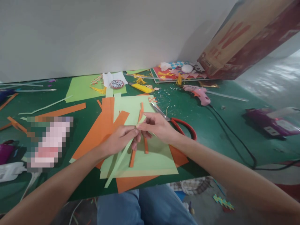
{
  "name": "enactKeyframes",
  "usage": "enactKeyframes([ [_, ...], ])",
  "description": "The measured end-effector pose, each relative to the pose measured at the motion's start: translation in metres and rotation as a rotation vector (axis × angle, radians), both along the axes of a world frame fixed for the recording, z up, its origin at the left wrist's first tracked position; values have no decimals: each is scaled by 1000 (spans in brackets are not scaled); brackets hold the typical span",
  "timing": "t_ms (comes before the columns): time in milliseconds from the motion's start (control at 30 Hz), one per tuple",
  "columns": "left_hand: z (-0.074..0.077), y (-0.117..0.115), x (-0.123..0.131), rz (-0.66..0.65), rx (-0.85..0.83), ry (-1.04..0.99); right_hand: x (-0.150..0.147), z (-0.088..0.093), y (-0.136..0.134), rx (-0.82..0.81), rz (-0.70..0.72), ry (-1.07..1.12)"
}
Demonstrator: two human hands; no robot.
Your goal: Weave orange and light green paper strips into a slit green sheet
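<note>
My left hand (120,139) and my right hand (156,126) meet over a pile of paper, both with fingers pinched on a long light green paper strip (118,165) that slants down toward the table's near edge. Under the hands lie light green sheets (154,159) and orange sheets (103,128), with thin orange strips (146,145) on top. Red-handled scissors (182,125) lie just right of my right hand.
A pink glue gun (199,93) with a black cord lies at the back right, beside a purple power strip (272,122). A yellow cutter (142,88), a round tape tin (116,83), paper scraps and a leaning cardboard box (246,40) sit at the back. A blurred patch covers the left.
</note>
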State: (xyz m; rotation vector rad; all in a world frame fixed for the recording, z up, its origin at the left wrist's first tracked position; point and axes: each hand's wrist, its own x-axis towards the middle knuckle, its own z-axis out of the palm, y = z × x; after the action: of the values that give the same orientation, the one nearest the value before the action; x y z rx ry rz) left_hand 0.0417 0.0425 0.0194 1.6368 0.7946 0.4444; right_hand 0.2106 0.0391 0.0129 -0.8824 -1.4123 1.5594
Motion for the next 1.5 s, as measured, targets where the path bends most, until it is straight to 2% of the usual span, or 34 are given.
enactKeyframes([
  [267,0,0,-1,8,-17,-30,0,8,1,-28,8,-67],
  [500,-1,2,-1,6,-40,-18,-1,8,3,-57,-16,-51],
  [667,1,1,-2,10,-48,-8,5,13,4,-63,28,-67],
  [867,4,-1,-3,12,-59,6,13,20,5,-21,-26,-134],
  [1133,4,0,-3,8,-48,60,7,16,-1,-4,-117,-187],
  [1333,4,0,2,78,99,88,3,12,-7,88,-130,-266],
  [1500,6,4,5,66,152,130,3,8,-8,130,-139,-288],
])
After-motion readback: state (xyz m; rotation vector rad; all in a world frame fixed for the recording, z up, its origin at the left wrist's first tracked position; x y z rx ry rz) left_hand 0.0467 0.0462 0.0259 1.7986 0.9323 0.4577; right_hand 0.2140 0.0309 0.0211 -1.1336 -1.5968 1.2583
